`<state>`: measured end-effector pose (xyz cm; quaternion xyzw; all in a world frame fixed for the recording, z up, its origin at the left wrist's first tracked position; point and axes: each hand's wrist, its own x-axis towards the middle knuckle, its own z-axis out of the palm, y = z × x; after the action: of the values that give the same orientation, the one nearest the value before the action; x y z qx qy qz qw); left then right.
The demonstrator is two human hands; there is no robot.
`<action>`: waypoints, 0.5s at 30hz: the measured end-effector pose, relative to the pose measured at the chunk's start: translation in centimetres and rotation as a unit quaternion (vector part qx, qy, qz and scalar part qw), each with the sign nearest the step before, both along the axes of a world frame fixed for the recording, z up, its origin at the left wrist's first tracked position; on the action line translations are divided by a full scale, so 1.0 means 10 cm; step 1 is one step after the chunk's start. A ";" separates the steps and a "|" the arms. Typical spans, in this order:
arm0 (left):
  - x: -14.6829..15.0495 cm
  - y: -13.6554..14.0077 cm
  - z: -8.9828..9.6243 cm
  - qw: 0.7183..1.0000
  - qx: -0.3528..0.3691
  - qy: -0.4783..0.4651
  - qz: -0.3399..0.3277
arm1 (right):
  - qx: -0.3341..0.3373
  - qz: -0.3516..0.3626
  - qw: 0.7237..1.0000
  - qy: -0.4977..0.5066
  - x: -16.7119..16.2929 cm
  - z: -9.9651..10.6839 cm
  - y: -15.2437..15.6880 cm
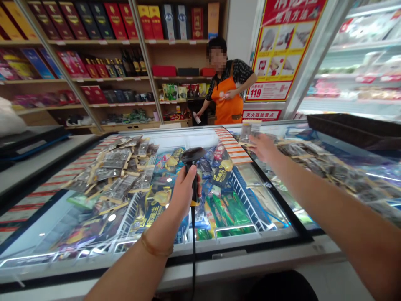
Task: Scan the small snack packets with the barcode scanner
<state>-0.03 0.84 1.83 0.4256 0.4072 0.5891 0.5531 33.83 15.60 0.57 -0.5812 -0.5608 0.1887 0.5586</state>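
Observation:
My left hand [184, 189] is wrapped round the handle of a black barcode scanner [192, 155], whose cable hangs down past the freezer's front edge. The scanner is over the glass of a chest freezer. Farther right, my right hand [262, 147] reaches out, somewhat blurred, with its fingers on a small clear packet [249, 130] that has a pale strip along its lower edge. A heap of similar packets [115, 163] with pale sticks lies on the glass at left. More such packets [300, 152] lie at right.
Bagged frozen goods [224, 209] fill wire baskets under the glass. A dark tray [354, 131] rests on the freezer at right. Across it stands a person in an orange apron [228, 102], holding a small item, before shelves [175, 41] of boxes. A lit display cooler [360, 46] is at right.

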 end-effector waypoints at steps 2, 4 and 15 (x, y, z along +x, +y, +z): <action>0.01 -0.01 -0.02 1.000 -0.005 0.002 -0.011 | -0.027 0.094 0.986 0.132 -0.62 0.01 0.14; 0.01 -0.01 -0.04 1.000 -0.009 0.007 -0.016 | -0.065 0.190 0.942 0.269 -1.16 -0.03 0.24; 0.07 -0.11 -0.05 0.993 -0.007 0.092 -0.072 | -0.081 0.328 0.875 0.346 -1.79 -0.37 0.26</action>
<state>0.64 -0.22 1.36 0.5023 0.4288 0.5029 0.5576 15.98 18.22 -3.09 -0.3053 -0.4728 0.5949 0.5739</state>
